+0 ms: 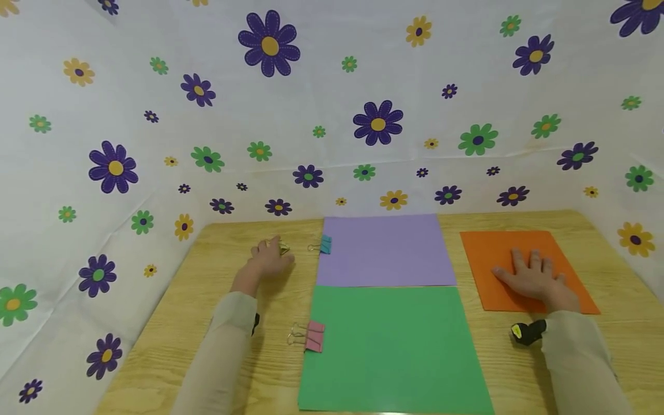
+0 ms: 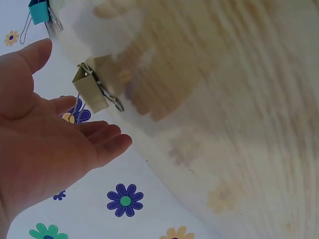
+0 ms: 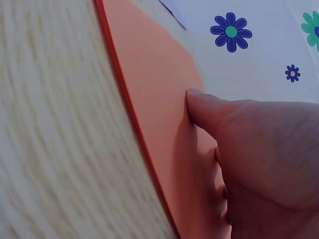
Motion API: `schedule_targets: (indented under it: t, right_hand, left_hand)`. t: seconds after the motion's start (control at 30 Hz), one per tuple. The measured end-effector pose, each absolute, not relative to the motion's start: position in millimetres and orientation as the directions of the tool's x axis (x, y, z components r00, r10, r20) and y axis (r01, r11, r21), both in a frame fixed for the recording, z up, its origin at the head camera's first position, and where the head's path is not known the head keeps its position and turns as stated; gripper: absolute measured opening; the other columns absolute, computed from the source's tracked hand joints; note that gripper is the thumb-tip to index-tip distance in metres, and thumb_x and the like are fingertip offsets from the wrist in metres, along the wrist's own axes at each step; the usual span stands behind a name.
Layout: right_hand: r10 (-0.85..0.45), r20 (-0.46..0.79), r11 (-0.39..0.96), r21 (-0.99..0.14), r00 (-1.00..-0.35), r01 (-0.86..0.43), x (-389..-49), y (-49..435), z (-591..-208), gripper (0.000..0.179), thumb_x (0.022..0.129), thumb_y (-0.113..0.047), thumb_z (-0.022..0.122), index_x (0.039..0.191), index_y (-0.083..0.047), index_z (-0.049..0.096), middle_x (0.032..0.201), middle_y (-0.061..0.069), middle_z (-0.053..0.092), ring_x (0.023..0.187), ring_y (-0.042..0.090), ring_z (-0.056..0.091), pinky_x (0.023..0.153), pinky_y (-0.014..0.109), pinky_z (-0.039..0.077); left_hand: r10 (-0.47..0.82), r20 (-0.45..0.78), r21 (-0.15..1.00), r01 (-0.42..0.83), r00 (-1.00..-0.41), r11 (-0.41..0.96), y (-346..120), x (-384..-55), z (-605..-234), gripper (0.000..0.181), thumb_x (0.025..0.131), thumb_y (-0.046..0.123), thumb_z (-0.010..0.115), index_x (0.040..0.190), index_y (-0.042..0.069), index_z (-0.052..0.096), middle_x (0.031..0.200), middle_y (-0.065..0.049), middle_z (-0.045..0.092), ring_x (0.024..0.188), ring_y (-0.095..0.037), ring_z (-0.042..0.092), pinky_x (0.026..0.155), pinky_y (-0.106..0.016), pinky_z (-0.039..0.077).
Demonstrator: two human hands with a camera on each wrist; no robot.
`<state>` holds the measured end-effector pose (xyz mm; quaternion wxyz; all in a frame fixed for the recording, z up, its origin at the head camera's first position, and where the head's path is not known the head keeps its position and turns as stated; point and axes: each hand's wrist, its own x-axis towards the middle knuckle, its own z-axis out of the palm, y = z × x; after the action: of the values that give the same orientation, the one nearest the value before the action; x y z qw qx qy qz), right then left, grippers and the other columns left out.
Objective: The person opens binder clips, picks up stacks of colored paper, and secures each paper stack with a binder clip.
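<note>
On the left of the table, a yellowish binder clip [image 2: 90, 92] stands with its wire handles out. My left hand [image 1: 268, 257] is over it; in the left wrist view the fingers [image 2: 107, 144] are loosely extended, with thumb and fingers apart around the clip's near side. At the right lies an orange sheet or stack [image 1: 487, 259], whose thick edge shows in the right wrist view. My right hand [image 1: 534, 279] rests on it palm down, fingers spread, and the thumb [image 3: 204, 107] touches its surface.
A purple sheet [image 1: 386, 251] lies at the back middle, with a teal binder clip [image 1: 325, 244] on its left edge. In front of it is a green sheet [image 1: 394, 349] carrying a pink binder clip [image 1: 314, 336]. A flowered cloth [image 1: 332, 98] walls the wooden table [image 1: 171, 346].
</note>
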<state>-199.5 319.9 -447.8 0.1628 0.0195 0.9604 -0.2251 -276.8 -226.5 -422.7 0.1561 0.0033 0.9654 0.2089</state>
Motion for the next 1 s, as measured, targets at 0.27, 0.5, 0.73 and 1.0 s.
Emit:
schedule_targets:
  t: [0.27,0.5,0.73,1.0]
  right_hand:
    - [-0.029,-0.312,0.901,-0.419,-0.95,0.11,-200,319,-450,0.095,0.1,-0.062,0.036,0.151,0.012,0.004,0.147,0.049,-0.011,0.132,0.07,-0.011,0.1,0.083,0.0]
    - [-0.024,-0.311,0.899,-0.423,-0.95,0.115,-200,319,-448,0.095,0.1,-0.062,0.036,0.151,0.011,0.004,0.147,0.049,-0.011,0.132,0.069,-0.011,0.1,0.083,-0.001]
    - [-0.023,-0.302,0.897,-0.426,-0.953,0.114,-199,317,-445,0.094,0.1,-0.061,0.038,0.15,0.012,0.006,0.147,0.049,-0.01,0.132,0.069,-0.009,0.1,0.083,-0.002]
    - [-0.025,-0.311,0.896,-0.428,-0.95,0.116,-199,319,-448,0.094,0.1,-0.061,0.038,0.151,0.011,0.005,0.147,0.049,-0.01,0.133,0.068,-0.01,0.1,0.083,-0.002]
  left_hand:
    - [0.079,-0.32,0.363,-0.045,-0.944,0.93,-222,-276,-426,0.074,0.102,0.035,0.045,0.156,-0.004,0.011,0.156,-0.039,0.008,0.143,-0.057,0.006,0.113,-0.069,0.016]
    - [0.081,-0.26,0.373,-0.023,-0.962,0.928,-222,-281,-430,0.067,0.1,0.031,0.04,0.155,-0.001,0.019,0.156,-0.035,0.017,0.14,-0.057,0.016,0.111,-0.068,0.022]
    - [0.056,-0.231,0.385,-0.038,-0.971,0.922,-225,-285,-435,0.065,0.101,0.033,0.041,0.154,0.0,0.022,0.154,-0.035,0.02,0.139,-0.055,0.02,0.11,-0.068,0.026]
    - [0.053,-0.23,0.436,-0.055,-0.972,0.898,-225,-287,-437,0.068,0.1,0.028,0.043,0.153,-0.005,0.014,0.151,-0.04,0.019,0.138,-0.059,0.018,0.113,-0.065,0.023]
